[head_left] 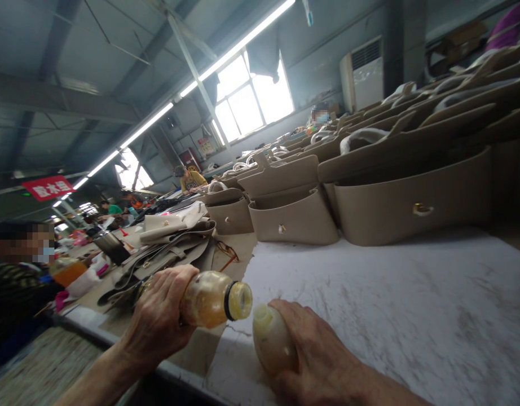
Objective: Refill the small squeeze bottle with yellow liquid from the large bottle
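Leaning nearly sideways, an amber bottle [206, 300] is grasped by the fingers of the left hand [164, 304]. Just beside its mouth, a whitish bottle [272, 341] is gripped by the fingers of the right hand [313, 349], over white paper [404, 304].

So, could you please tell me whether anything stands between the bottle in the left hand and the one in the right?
Nothing visible does: the amber bottle in the left hand has its neck toward the pale bottle in the right hand, with only a narrow gap showing between them.
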